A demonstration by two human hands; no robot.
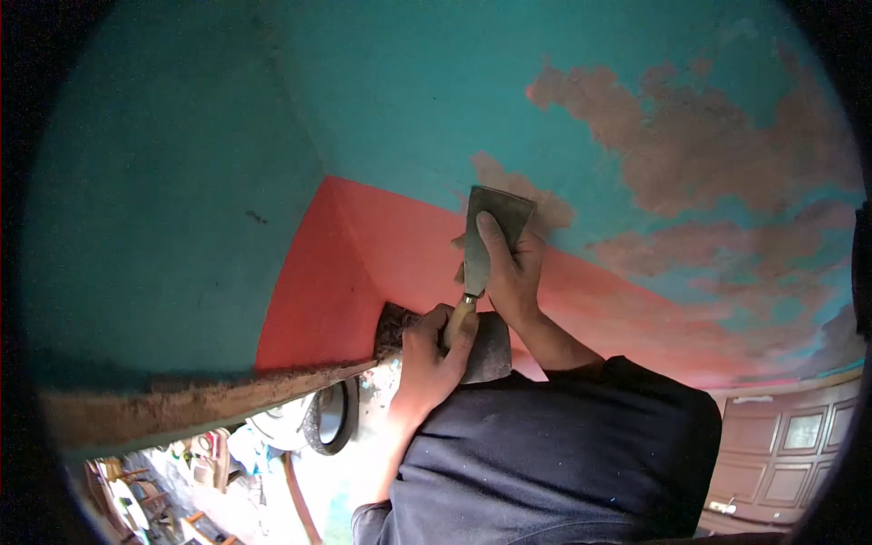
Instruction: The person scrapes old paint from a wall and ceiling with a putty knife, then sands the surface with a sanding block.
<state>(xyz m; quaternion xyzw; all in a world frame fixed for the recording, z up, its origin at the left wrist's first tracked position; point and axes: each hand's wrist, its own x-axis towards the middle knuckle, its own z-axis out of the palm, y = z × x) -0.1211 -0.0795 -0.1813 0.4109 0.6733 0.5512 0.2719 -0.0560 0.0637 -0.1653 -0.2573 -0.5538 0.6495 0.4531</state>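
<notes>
A putty knife [490,250] with a wide grey blade and a light wooden handle is held upright before the wall. My right hand [516,277] is closed on the blade, thumb flat on its face and fingertips showing past its left edge. Around the handle, just below the metal neck, my left hand [433,352] is closed. A second flat grey plate [492,350] shows beside and behind my left hand, partly hidden by it. Behind the blade, the wall [427,222] is turquoise above and coral red below.
Brown-grey patches [677,145] spread over the wall at the right. A rough ledge [227,391] runs along the lower left. Below it are a black tyre-like ring [341,422] and scattered items. A panelled door [772,445] stands at the lower right.
</notes>
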